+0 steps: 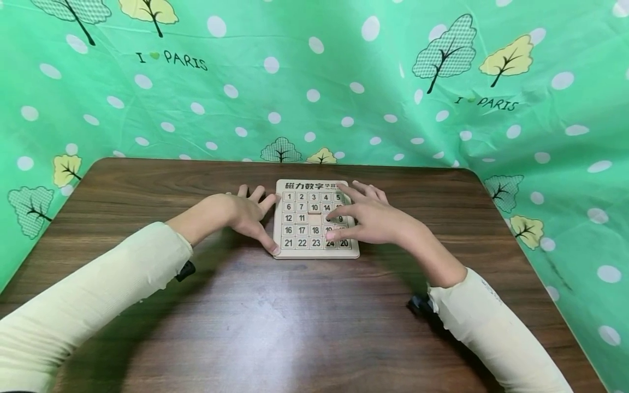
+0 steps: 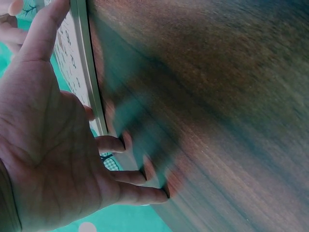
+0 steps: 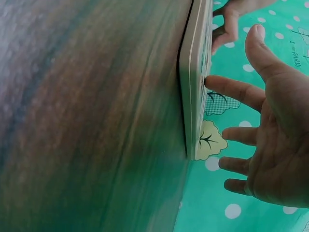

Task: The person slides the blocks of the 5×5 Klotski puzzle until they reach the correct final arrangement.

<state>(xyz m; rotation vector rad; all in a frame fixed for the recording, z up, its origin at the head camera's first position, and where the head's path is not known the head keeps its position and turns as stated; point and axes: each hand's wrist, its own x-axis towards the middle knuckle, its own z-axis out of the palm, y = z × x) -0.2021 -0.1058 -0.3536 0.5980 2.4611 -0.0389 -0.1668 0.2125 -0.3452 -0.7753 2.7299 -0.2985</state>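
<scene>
A pale number sliding puzzle [image 1: 319, 254] with rows of numbered square tiles lies flat on the table. One gap shows in its middle row, below tile 10 [image 1: 314, 207] and right of tile 11 [image 1: 302, 218]. My left hand [image 1: 241, 213] is spread along the puzzle's left side, its thumb at the lower left corner and the other fingers reaching toward the far end. Over the right columns, my right hand [image 1: 378, 218] has its fingers spread. In the right wrist view its index finger [image 3: 234, 89] touches the puzzle's top. That fingertip partly covers tile 8 beside the gap.
The puzzle stands toward the far side of a dark brown wooden table [image 1: 275, 327]. Behind and beside the table hangs a green curtain [image 1: 314, 125] with white dots and trees. Black wrist devices [image 1: 420, 307] sit under both pale sleeves [image 1: 491, 322].
</scene>
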